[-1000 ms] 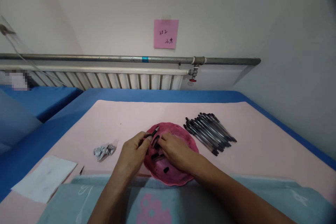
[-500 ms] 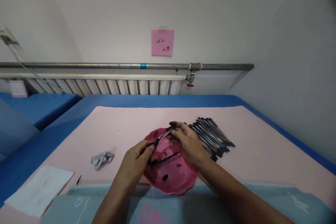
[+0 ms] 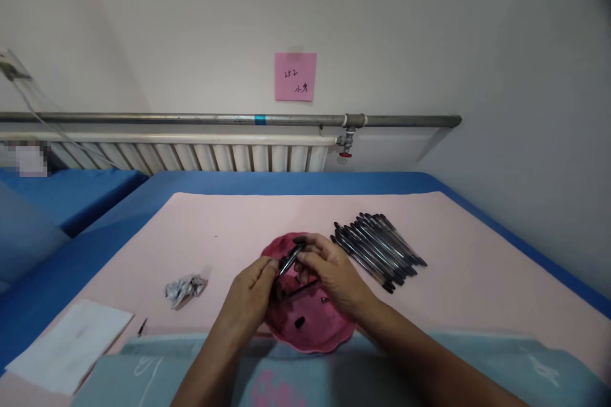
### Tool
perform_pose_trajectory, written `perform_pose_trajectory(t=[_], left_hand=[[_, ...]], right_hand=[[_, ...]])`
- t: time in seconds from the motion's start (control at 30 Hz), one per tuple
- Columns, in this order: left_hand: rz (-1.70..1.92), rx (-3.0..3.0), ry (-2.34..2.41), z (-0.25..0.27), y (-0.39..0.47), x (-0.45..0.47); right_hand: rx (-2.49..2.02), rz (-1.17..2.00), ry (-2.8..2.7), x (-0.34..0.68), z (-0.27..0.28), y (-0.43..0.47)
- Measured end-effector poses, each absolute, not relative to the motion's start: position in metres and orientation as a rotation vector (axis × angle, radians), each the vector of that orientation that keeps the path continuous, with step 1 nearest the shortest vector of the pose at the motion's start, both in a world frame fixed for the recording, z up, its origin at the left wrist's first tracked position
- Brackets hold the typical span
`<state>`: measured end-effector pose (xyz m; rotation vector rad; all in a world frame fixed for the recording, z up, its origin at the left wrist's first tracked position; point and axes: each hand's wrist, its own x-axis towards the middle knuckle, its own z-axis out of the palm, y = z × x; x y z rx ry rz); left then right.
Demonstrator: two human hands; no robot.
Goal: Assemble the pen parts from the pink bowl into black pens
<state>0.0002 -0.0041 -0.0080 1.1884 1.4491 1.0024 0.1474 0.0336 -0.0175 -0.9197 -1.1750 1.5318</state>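
Observation:
Over a pink scalloped dish (image 3: 319, 336), both hands hold a slim black pen (image 3: 289, 259) at a slant. My left hand (image 3: 252, 286) pinches its lower end between thumb and fingers. At the upper end, the fingers of my right hand (image 3: 337, 276) close round it, their tips stained dark. Inside the dish lie a black pen cap (image 3: 300, 322), a clear pen barrel (image 3: 301, 291) partly covered by the hands, and a few small dark bits. Several black-capped clear pens (image 3: 382, 248) lie in a row right of the dish.
Left of the dish are a crumpled grey-white wad (image 3: 184, 290), a folded white paper (image 3: 71, 344) and a small dark sliver (image 3: 142, 327). A blue-green cloth (image 3: 487, 362) runs along the near edge of the pink tabletop (image 3: 248, 213). Behind it are a radiator (image 3: 248, 158) and a pipe (image 3: 200, 119).
My hands have come closer together and slightly lower. The tip piece in my left hand and the clear barrel in my right, apart before, now meet as one pen.

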Motion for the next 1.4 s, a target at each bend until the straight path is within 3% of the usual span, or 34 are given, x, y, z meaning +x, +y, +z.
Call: perform_pose_trajectory(t=[0.23, 0.37, 0.47, 0.57, 0.7, 0.9, 1.07, 1.23, 1.33, 1.4], left_hand=[[1.071, 1.218, 1.412, -0.016, -0.004, 0.008], [1.088, 1.169, 1.34, -0.013, -0.004, 0.008], [1.115, 1.198, 1.377, -0.008, -0.005, 0.005], [1.1, 1.225, 1.458, -0.006, -0.005, 0.002], [1.029, 1.269, 1.437, -0.009, -0.005, 0.001], [1.012, 1.298, 1.441, -0.01, -0.004, 0.0], [1.08, 1.249, 1.462, -0.007, -0.004, 0.002], [1.093, 1.23, 1.439, -0.007, -0.003, -0.004], [1.101, 1.222, 1.429, -0.01, -0.002, -0.008], [1.106, 1.219, 1.432, -0.011, -0.002, -0.009]], right_hand=[[-0.889, 1.74, -1.065, 0.135, -0.022, 0.02], [-0.896, 1.634, -1.231, 0.14, -0.01, 0.017], [-0.978, 1.323, -1.269, 0.16, 0.009, 0.024], [-1.144, 0.801, -1.38, 0.189, 0.025, 0.038], [-1.783, 0.109, -2.139, 0.221, 0.021, 0.057], [-2.004, 0.058, -2.327, 0.235, -0.01, 0.069], [-1.971, -0.05, -2.337, 0.231, 0.002, 0.064], [-1.642, 0.088, -2.479, 0.209, 0.019, 0.046], [-1.359, 0.295, -2.649, 0.196, 0.008, 0.036], [-1.306, 0.264, -2.699, 0.191, -0.004, 0.032]])
